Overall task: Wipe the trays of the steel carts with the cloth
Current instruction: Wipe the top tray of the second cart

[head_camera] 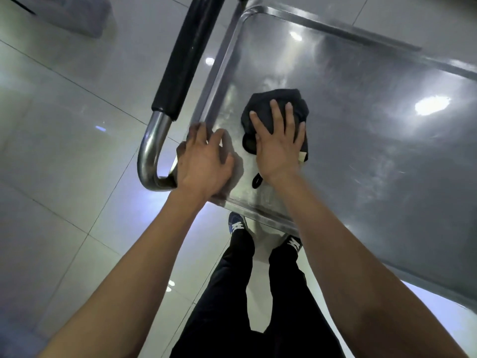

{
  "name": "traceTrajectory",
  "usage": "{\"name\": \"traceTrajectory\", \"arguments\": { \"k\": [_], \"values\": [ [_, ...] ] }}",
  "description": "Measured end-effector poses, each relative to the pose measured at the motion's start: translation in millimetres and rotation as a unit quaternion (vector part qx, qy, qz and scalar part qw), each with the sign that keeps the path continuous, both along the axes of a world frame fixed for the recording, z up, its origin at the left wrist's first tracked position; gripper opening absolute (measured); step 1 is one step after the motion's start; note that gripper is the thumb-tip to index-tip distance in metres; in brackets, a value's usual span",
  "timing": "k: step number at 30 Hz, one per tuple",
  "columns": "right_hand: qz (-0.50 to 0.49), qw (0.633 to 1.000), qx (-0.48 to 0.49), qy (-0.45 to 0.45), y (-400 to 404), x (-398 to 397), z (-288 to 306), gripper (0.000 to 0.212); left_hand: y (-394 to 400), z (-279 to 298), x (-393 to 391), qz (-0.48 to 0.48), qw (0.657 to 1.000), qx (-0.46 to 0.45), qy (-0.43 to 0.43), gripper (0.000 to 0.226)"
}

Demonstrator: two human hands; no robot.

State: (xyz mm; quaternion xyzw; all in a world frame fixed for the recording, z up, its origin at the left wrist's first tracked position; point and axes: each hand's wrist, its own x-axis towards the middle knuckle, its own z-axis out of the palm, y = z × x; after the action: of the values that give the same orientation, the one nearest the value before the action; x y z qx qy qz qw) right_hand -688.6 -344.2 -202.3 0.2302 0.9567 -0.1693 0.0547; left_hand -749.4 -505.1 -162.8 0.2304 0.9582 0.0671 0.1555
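My right hand (277,148) lies flat on the black cloth (276,109), its fingers (275,115) straight and spread apart, pressing the cloth down onto the steel tray (361,112) of the cart. The cloth is bunched under my palm near the tray's near-left corner, with a small black loop of it sticking out beside my wrist and a pale tag showing at its right edge. My left hand (204,161) rests on that same corner of the tray, fingers loosely bent over the raised rim, with the fingertips just inside the tray; I cannot tell whether they truly grip the rim or only lean on it, as that part is blurred. The two hands are near each other but apart. Just left of my left hand the cart's handle (154,151) curves up as a bare steel tube and then runs away from me under a black foam sleeve (188,52). The tray's surface is shiny and streaked, with bright ceiling lights mirrored in it. Below the tray's near edge I see my own legs in black trousers (240,293) and my shoes (237,223) with white laces, standing on a glossy pale tiled floor (64,164). A blurred grey shape (82,14) sits on the floor at the far left.
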Motion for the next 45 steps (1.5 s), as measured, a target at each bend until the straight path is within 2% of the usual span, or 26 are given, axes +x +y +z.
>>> {"name": "traceTrajectory", "arguments": {
  "k": [10, 15, 21, 24, 30, 34, 40, 45],
  "values": [
    [0.118, 0.993, -0.020, 0.016, -29, -71, 6, 0.062, -13, -2, -22, 0.037, 0.998, 0.060, 0.000, 0.060],
    [0.161, 0.986, -0.027, 0.027, -25, -79, 10, 0.062, -17, 2, -32, 0.044, 0.997, 0.061, -0.014, 0.069],
    [0.055, 0.998, -0.041, 0.000, 7, -29, 10, 0.051, -3, 4, -29, 0.041, 0.998, -0.025, -0.046, 0.067],
    [0.009, 0.999, -0.040, 0.002, 35, 12, 9, 0.046, 14, 8, -14, 0.010, 0.998, -0.056, -0.014, 0.064],
    [-0.039, 0.999, -0.027, 0.019, 83, 88, 1, 0.045, 86, 13, 47, -0.127, 0.992, -0.025, -0.003, 0.053],
    [-0.071, 0.997, -0.023, 0.024, 115, 135, -4, 0.045, 118, 11, 77, -0.171, 0.985, -0.017, -0.003, 0.050],
    [-0.114, 0.993, -0.016, 0.027, 148, 186, -2, 0.046, 127, 6, 103, -0.166, 0.986, -0.007, -0.008, 0.048],
    [-0.115, 0.993, -0.002, 0.005, 143, 184, 1, 0.048, 103, 5, 101, -0.105, 0.994, 0.016, 0.013, 0.052]
  ]
}}
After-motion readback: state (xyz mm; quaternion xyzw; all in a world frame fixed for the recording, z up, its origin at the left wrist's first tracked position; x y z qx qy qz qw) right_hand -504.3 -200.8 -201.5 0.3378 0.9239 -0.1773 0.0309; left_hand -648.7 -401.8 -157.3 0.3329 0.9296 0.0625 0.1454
